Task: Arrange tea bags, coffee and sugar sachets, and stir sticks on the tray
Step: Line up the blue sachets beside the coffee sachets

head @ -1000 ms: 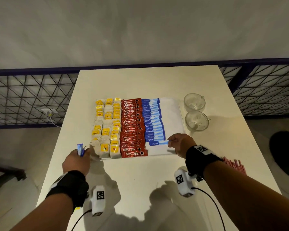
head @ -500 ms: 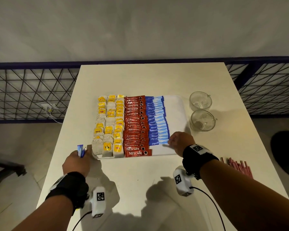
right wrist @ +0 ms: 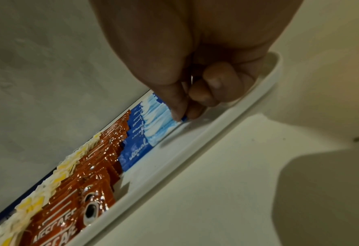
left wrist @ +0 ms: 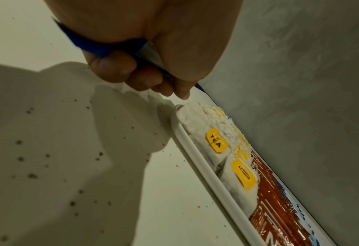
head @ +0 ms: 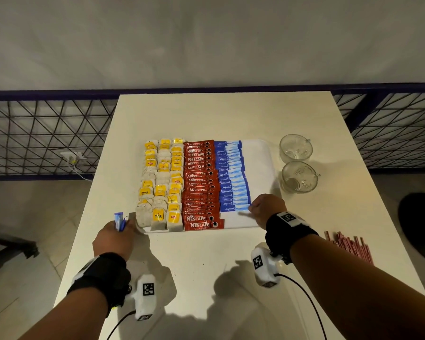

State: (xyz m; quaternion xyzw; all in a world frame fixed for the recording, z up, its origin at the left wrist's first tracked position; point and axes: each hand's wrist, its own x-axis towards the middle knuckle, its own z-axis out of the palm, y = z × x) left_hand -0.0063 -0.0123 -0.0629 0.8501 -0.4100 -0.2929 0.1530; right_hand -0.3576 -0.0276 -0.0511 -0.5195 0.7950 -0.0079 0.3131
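Tray (head: 258,182) on surface (head: 221,116): tea bags (head: 161,182) at left, coffee sachets (head: 199,185) in middle, sugar sachets (head: 232,177) to their right. Right hand (head: 268,208) pinches end of nearest sugar sachet (right wrist: 183,119) on tray. Left hand (head: 114,238), beside tray's near-left corner, grips spare sachets (head: 119,220). Stir sticks (head: 349,246) lie on surface at right, near cups (head: 297,163).

On the table (head: 206,266) stands the tray (head: 258,168). In it, from left to right, lie the tea bags (head: 161,182), the coffee sachets (head: 199,185) and the sugar sachets (head: 232,177) (each in rows going away from the person). Right of the tray stand two cups (head: 297,163), one behind the other. The stir sticks (head: 349,246) lie near the table's right edge.
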